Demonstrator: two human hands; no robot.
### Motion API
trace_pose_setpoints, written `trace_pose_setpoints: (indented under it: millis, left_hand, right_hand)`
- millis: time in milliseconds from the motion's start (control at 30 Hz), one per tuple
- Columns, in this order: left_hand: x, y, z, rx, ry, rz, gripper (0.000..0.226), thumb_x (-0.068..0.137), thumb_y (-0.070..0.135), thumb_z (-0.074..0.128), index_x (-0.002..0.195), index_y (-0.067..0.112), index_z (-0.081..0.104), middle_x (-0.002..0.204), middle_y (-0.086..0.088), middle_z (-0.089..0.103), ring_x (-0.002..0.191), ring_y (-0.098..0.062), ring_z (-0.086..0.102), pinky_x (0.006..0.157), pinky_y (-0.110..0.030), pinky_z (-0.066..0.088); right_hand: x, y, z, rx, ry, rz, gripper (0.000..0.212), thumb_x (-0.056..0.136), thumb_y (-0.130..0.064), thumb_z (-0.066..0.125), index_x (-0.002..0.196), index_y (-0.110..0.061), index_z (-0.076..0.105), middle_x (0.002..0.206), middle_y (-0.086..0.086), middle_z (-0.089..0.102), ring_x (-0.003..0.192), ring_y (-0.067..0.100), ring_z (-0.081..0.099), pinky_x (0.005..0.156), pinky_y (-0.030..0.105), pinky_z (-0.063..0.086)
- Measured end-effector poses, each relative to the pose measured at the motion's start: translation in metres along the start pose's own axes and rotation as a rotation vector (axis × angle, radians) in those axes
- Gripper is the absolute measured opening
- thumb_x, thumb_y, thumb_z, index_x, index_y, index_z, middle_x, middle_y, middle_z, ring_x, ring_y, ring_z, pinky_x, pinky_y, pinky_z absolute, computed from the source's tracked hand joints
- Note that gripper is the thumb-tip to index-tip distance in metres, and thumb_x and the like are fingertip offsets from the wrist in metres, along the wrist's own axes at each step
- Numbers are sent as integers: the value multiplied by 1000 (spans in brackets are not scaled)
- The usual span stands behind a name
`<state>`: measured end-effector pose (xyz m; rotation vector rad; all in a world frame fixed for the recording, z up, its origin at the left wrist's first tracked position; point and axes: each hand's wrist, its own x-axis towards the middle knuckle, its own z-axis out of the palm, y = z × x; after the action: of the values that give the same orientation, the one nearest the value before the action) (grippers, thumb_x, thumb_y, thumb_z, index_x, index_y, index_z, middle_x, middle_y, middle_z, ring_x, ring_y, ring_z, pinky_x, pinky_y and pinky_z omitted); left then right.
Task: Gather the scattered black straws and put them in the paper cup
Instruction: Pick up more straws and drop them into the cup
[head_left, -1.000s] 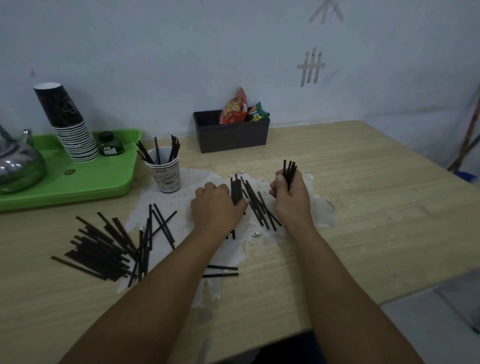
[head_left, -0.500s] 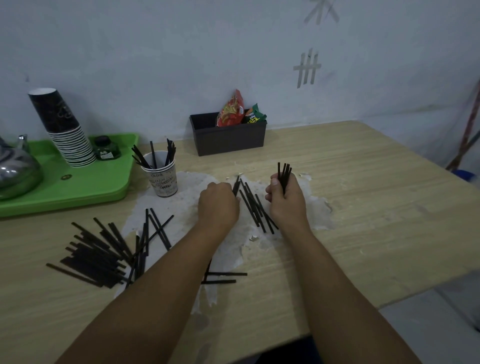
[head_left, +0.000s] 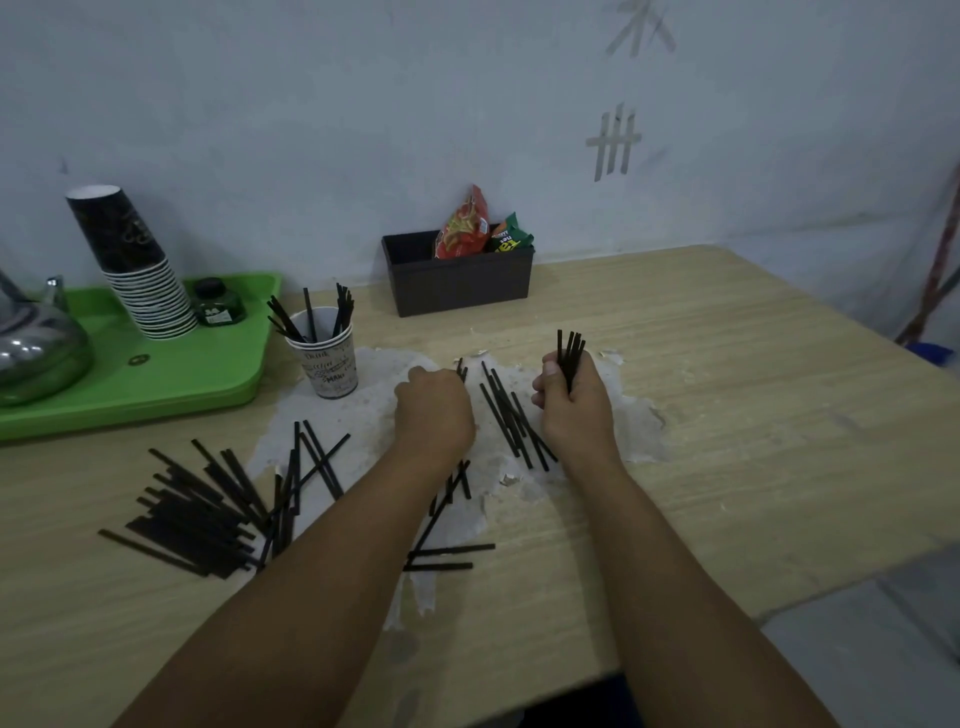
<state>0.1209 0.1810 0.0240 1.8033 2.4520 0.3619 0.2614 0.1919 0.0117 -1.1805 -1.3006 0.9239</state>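
Curled tight, the right hand (head_left: 569, 402) grips a small bundle of black straws (head_left: 570, 353) upright, their ends sticking up past the fist. Left hand (head_left: 434, 413) is knuckles-up, its grip closed around a few straws (head_left: 461, 370) whose tips show beyond it and whose tails trail beneath the wrist. Between the two grips loose straws (head_left: 511, 421) lie on the worktop (head_left: 727, 415). Paper cup (head_left: 327, 361) stands just left of the left hand, already holding straws; a large pile (head_left: 208, 509) lies further left.

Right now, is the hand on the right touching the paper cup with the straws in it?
Apart. The head view shows bare table between the right hand, which grips a bundle of straws, and the paper cup.
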Motion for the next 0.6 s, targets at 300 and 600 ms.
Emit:
trace_pose_setpoints:
  millis: [300, 600]
  left_hand:
    - [-4, -2, -1, -35, 27, 62, 12, 90, 3, 52, 99, 3, 60, 110, -16, 60, 101, -30, 58, 80, -31, 44]
    - [-9, -2, 1, -68, 55, -8, 49, 93, 40, 58, 124, 5, 47, 123, -19, 52, 113, -34, 49, 89, -38, 44]
  right_hand:
    - [0, 0, 0, -6, -4, 2, 12, 103, -26, 44, 102, -22, 56, 82, -6, 61, 74, 7, 60, 68, 18, 47]
    - [1, 2, 0, -12, 6, 19, 13, 102, -29, 45, 103, -24, 56, 84, -5, 63, 78, 9, 63, 70, 20, 48]
